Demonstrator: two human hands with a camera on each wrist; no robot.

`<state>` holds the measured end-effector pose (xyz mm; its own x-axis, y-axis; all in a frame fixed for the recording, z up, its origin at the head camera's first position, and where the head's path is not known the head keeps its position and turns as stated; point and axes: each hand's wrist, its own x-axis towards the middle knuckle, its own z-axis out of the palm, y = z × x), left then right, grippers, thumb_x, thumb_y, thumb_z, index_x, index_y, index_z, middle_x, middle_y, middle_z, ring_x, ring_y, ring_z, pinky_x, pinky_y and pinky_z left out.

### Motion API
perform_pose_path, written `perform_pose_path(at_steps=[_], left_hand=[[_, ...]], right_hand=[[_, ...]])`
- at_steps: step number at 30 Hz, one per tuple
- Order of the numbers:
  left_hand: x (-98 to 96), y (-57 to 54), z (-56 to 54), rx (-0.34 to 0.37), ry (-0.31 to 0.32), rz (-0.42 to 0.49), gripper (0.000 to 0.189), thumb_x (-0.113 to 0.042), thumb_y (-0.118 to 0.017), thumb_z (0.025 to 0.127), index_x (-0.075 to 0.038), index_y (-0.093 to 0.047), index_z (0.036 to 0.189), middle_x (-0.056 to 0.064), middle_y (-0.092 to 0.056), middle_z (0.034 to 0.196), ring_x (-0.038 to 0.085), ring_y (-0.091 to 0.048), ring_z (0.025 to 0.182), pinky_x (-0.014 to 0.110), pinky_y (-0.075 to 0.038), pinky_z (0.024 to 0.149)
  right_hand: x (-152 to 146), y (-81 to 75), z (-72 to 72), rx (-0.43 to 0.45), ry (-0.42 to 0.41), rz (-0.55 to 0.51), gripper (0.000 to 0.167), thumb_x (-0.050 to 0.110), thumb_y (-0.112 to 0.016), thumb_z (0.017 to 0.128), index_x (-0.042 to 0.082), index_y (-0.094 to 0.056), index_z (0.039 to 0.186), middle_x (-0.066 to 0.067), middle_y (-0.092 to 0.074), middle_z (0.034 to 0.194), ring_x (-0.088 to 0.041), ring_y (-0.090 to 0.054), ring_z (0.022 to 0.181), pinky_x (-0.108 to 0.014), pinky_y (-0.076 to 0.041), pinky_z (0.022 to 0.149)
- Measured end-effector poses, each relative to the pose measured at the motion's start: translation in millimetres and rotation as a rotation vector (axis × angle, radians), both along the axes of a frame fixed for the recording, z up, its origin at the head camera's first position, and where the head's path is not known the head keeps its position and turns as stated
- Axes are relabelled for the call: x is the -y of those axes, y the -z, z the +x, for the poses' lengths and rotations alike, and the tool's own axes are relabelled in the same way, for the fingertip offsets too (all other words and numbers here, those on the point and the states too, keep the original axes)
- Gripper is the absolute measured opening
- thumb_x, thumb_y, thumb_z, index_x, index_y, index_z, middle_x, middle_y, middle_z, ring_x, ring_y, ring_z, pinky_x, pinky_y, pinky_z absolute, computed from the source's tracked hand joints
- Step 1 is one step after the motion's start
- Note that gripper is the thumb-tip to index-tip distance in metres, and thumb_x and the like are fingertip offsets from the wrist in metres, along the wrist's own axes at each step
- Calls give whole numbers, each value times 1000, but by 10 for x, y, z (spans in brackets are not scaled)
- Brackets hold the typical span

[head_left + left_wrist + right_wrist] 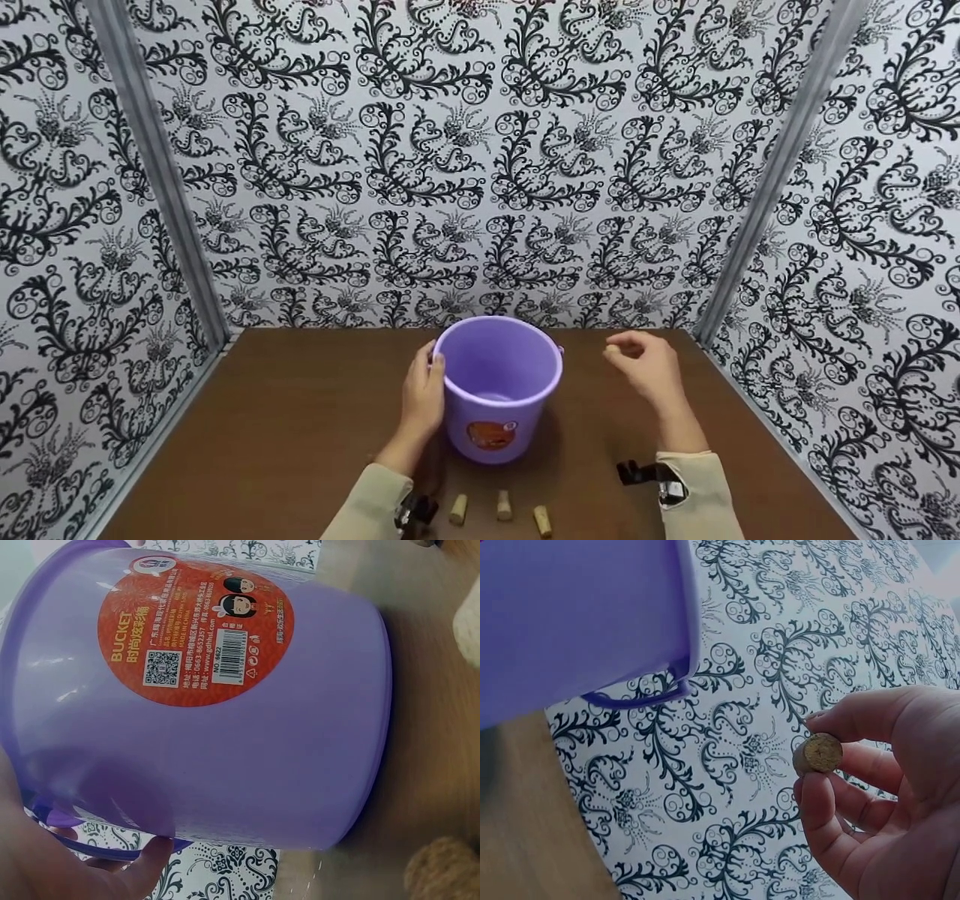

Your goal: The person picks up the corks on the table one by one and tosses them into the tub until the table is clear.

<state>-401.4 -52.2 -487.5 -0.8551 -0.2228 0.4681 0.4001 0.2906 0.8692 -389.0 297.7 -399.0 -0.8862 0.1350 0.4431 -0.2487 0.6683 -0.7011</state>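
Note:
A purple plastic bucket (529, 424) stands upright on the brown table, with an orange-red label (196, 634) on its front. My left hand (424, 394) grips the bucket's left side at the rim, beside the handle (97, 849). To the right of the bucket and apart from it, my right hand (652, 371) is raised over the far part of the table. Between thumb and fingertips it pinches a cork (821, 753), whose round end faces the right wrist camera. As far as the head view shows, the bucket's bottom is bare.
Three corks lie on the table in front of the bucket: a left one (458, 510), a middle one (504, 506) and a right one (542, 521). Black-and-white patterned walls (480, 165) enclose the back and sides of the brown table (315, 412).

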Motion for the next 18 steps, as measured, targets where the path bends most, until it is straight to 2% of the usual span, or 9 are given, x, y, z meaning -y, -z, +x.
perform_pose_path(at_steps=[7,12,18], left_hand=[[-10,-1,-26,18,-4,-6,43,-27,-48,112,-3,-57,147,26,-62,145,42,-65,123,61,-48,113],[-4,-21,-43,-2,-18,-20,41,-26,-48,112,-4,-58,145,24,-64,142,41,-67,121,60,-49,111],[-15,22,-21,-10,-22,-24,42,-25,-47,112,-2,-58,144,24,-65,142,42,-64,127,61,-47,113]], right_hand=[[102,-127,-112,-14,-36,44,22,16,-81,90,9,-82,111,-12,-81,104,-16,-69,88,-25,-54,81],[206,-233,-214,-30,-76,86,21,13,-79,89,8,-81,110,-14,-79,108,-20,-69,89,-28,-55,80],[356,-276,-229,-37,-128,133,20,12,-76,86,8,-82,106,-12,-80,103,-22,-72,87,-26,-57,77]])
